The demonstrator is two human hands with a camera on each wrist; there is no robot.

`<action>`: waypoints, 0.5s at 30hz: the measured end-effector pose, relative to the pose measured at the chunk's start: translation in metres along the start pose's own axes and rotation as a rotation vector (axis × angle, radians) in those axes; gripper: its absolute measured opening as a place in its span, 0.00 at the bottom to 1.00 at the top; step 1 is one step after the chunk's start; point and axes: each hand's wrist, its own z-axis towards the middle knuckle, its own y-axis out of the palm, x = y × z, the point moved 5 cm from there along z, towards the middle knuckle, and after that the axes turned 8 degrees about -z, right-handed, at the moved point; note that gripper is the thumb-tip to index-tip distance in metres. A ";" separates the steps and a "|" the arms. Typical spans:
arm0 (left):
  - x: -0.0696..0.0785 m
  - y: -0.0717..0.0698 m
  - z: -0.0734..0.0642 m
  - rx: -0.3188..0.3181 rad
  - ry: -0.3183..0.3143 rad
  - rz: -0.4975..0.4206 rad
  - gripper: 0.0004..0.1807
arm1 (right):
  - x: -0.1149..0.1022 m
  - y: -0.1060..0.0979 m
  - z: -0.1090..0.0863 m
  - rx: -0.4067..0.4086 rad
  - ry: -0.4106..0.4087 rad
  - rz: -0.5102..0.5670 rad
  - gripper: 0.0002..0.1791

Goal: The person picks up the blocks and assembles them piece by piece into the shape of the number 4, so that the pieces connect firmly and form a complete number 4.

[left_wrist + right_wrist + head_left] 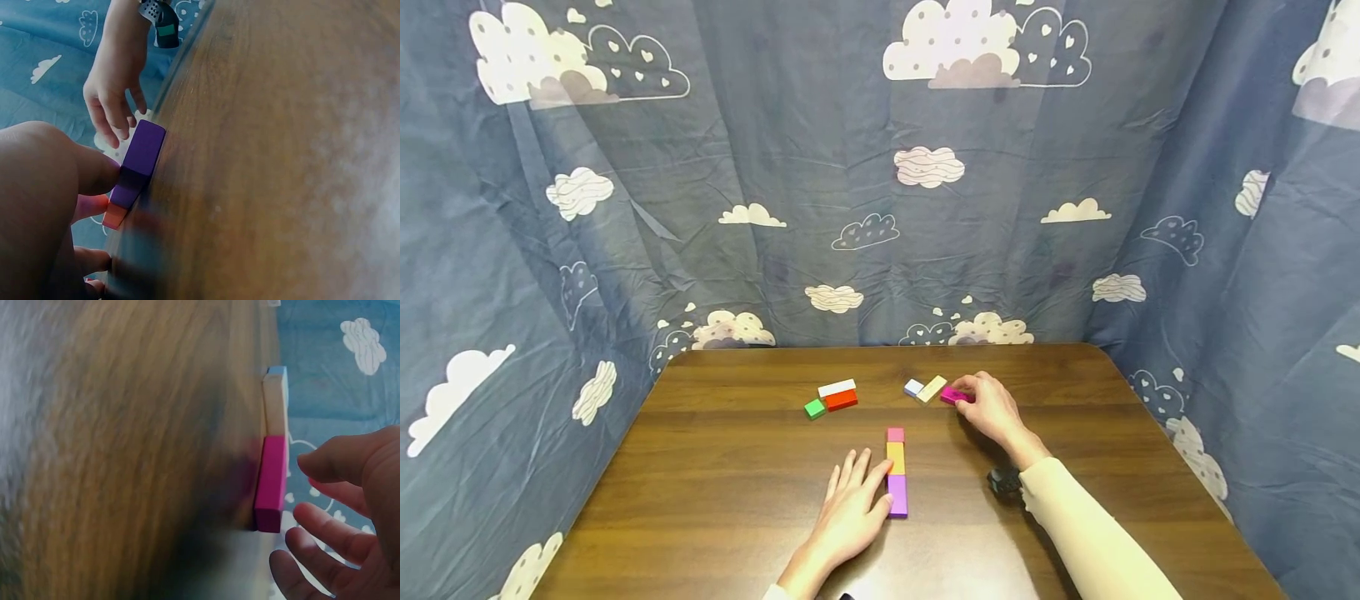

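Two hands at work: left hand (pixel 848 515) lies relaxed, fingers extended, touching the row's orange block (pixel 896 459) and purple block (pixel 897 497); right hand (pixel 991 408) is at the magenta block (pixel 953 396), thumb and fingers parted, grip not evident. Done, by judgement: three blocks aligned end to end, pink block (pixel 896 434) farthest. Left, presumably: magenta, the cream block (pixel 932 389) and pale-blue block (pixel 913 387) beside it, plus white block (pixel 837 388), red block (pixel 842 401) and green block (pixel 815 408) clustered farther left on the worktop (pixel 715 483). Right wrist view shows magenta's near end, hand-covered in head view; head view alone shows the green-red-white cluster.
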 end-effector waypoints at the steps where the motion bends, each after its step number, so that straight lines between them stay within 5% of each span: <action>1: 0.000 0.000 0.000 0.001 0.004 0.000 0.27 | 0.001 0.000 0.000 0.003 -0.002 -0.001 0.18; 15: -0.001 0.002 0.001 -0.023 -0.019 0.008 0.28 | 0.007 0.007 0.005 -0.073 0.019 -0.040 0.22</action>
